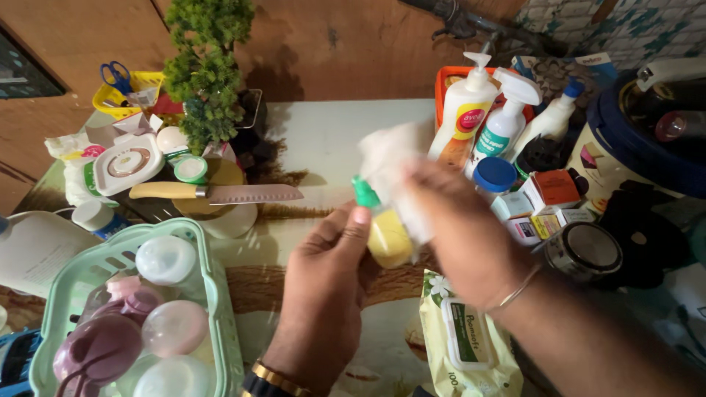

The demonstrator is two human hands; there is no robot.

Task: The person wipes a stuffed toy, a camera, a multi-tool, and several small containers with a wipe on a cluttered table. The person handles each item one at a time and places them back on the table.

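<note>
A cluttered table [323, 140] with a pale printed top stands against a brown wooden wall, and I am looking down at it over my own two hands. My left hand [323, 283] is closed around a small yellow bottle with a green cap [384, 231], thumb and fingers pinching it near the neck and holding it above the middle of the table, tilted with the cap up and to the left. My right hand [460, 235] is clamped on a white wipe [390, 158], which is blurred; it lies against the upper side of the bottle and bunches up above my fingers. Just below my right wrist lies a soft pack of wet wipes [463, 342], pale yellow with a green label. To the left a mint-green plastic basket [213, 294] holds several domed lids and bottle parts in pink, white and mauve. Beyond it a serrated knife with a yellow handle [217, 192] lies across a round plate, beside a small artificial tree [206, 73] in a dark pot. At the far right stand a white pump bottle [463, 110], a white spray bottle [506, 117] and a jar with a blue lid [494, 175], with small cartons near them and a steel cup [583, 251] just beside my right forearm.
</note>
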